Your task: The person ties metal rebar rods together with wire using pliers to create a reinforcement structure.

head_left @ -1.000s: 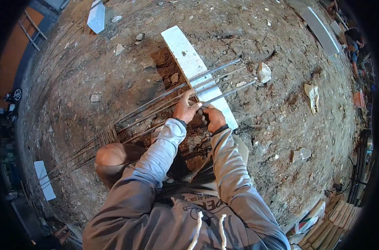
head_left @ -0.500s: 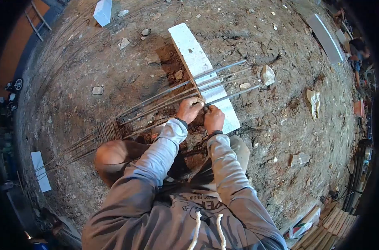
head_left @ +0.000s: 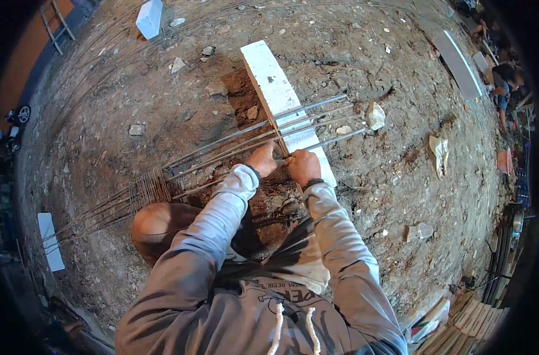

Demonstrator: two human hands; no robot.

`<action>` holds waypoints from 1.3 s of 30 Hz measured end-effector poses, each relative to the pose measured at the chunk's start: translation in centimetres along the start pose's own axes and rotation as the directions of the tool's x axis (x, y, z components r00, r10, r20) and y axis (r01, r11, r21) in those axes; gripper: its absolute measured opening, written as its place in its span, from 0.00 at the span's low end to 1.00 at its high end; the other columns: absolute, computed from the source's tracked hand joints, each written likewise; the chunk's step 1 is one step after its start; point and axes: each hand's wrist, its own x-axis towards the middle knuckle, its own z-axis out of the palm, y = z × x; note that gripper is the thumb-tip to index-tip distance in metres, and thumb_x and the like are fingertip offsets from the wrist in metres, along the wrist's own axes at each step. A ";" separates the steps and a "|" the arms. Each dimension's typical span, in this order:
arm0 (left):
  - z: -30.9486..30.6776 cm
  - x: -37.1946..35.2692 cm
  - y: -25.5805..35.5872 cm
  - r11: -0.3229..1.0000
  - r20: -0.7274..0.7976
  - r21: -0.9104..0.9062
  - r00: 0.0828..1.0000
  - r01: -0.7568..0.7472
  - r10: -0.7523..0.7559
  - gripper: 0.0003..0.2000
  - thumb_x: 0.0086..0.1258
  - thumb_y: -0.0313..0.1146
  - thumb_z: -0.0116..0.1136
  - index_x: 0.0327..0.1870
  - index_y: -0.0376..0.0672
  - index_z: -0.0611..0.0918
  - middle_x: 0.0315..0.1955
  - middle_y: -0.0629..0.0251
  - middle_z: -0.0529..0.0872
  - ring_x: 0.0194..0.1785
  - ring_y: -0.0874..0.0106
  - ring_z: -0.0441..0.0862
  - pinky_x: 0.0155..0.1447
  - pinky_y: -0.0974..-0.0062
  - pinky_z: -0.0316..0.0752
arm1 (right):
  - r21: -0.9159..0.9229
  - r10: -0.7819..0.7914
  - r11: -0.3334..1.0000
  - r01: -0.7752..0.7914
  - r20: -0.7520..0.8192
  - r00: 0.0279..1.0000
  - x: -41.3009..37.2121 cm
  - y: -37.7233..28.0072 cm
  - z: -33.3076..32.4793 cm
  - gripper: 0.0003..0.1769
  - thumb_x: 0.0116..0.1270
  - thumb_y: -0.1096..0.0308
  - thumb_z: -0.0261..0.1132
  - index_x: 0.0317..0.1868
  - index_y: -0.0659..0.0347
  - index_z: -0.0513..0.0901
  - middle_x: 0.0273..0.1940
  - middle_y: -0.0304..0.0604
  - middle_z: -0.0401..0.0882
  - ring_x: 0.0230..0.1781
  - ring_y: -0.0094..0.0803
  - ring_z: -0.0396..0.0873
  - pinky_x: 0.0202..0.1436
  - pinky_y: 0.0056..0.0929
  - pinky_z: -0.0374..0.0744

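Steel rods (head_left: 317, 105) cross both long edges of the white block (head_left: 280, 94); at its left edge, the left hand (head_left: 263, 158) and right hand (head_left: 305, 167) curl their fingers in, what they grip impossible to tell.

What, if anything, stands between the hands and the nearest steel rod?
Nothing visible. The left hand and right hand are right at the nearest steel rod, by the edge of the white block it crosses over. Exact contact is hidden.
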 end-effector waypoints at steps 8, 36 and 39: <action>1.0 -1.0 1.8 0.859 -0.044 0.512 0.998 -0.011 0.038 0.09 0.53 0.31 0.59 0.29 0.37 0.75 0.27 0.43 0.80 0.37 0.44 0.78 0.39 0.54 0.72 | -0.032 0.231 0.973 -0.229 0.148 0.962 0.3 -2.4 -1.2 0.15 0.50 0.66 0.60 0.32 0.69 0.83 0.36 0.60 0.80 0.40 0.51 0.80 0.47 0.40 0.78; 2.8 4.2 -4.7 0.963 0.197 0.175 0.951 0.205 -0.238 0.13 0.57 0.37 0.55 0.37 0.42 0.85 0.40 0.58 0.84 0.45 0.63 0.80 0.50 0.71 0.72 | -0.021 0.272 0.962 -0.271 0.117 0.955 -1.6 -0.8 1.8 0.15 0.50 0.65 0.65 0.35 0.67 0.81 0.36 0.59 0.80 0.40 0.51 0.80 0.45 0.42 0.78; 4.1 3.5 -5.4 0.951 -0.001 -0.114 0.957 0.288 -0.290 0.09 0.54 0.33 0.59 0.33 0.40 0.85 0.34 0.58 0.86 0.40 0.68 0.82 0.46 0.73 0.73 | -0.013 0.271 0.963 -0.271 0.079 0.959 -1.6 -1.0 1.5 0.14 0.52 0.64 0.64 0.35 0.67 0.81 0.35 0.59 0.80 0.39 0.51 0.80 0.44 0.42 0.78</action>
